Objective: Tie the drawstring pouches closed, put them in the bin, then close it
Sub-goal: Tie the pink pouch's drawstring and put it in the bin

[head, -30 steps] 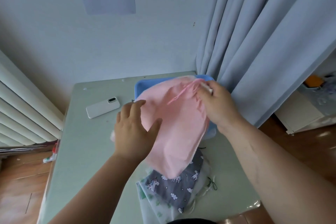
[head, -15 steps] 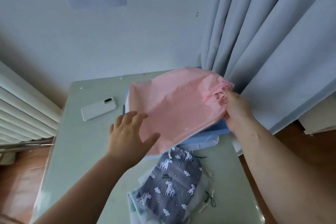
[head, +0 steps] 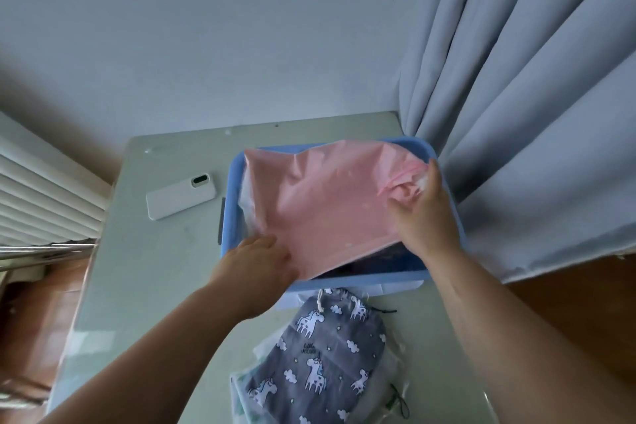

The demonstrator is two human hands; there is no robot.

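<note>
A large pink drawstring pouch (head: 320, 203) lies flat across the top of the blue bin (head: 231, 189), covering most of its opening. My right hand (head: 421, 213) rests on the pouch's gathered right end, fingers spread over the bunched cloth. My left hand (head: 258, 260) presses on the pouch's near left corner at the bin's rim. A dark item shows in the bin under the pouch's near edge. On the table in front of the bin lies a grey unicorn-print pouch (head: 323, 354) on top of other pale pouches.
A white phone (head: 180, 196) lies on the pale green table (head: 137, 286) left of the bin. A grey curtain (head: 516, 113) hangs against the bin's right side. A radiator (head: 38, 200) stands at the left. A translucent lid (head: 378, 287) peeks out under the bin's front.
The pink pouch has been carried away from me and laid down over the bin. My right hand went from gripping its gathered end to lying on it; my left hand followed to its near corner.
</note>
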